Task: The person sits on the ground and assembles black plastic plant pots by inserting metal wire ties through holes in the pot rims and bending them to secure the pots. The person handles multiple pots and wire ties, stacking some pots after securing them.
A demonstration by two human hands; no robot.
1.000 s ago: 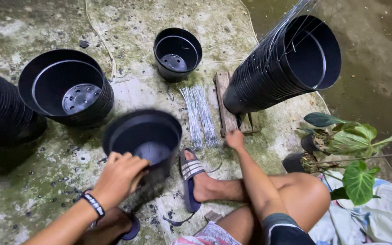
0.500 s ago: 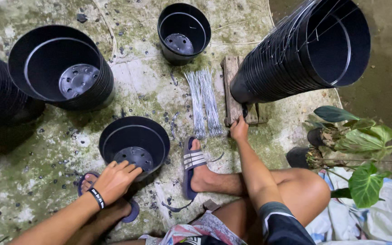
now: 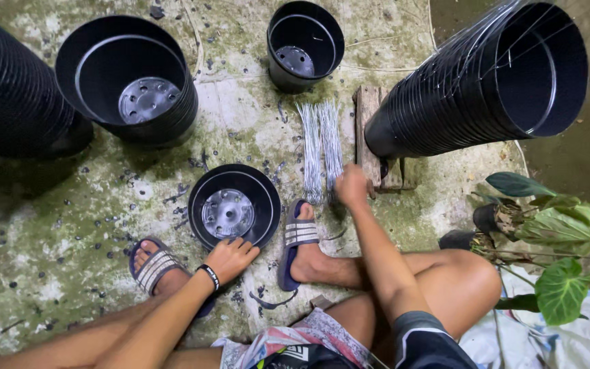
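A small black plastic pot stands upright on the ground between my feet, its holed base showing. My left hand, with a black wristband, grips the pot's near rim. My right hand is stretched forward with its fingers closed on the near end of a bundle of thin grey wires lying on the ground. The wires lie just left of a wooden block.
A long stack of black pots lies on its side over the wooden block at right. More pots: a single one at the top, a nested stack at upper left, another stack far left. A leafy plant stands at right. I wear striped sandals.
The pot in my left hand has come down from a tilt and now stands flat on the ground. My right hand has moved left from the block onto the wire ends.
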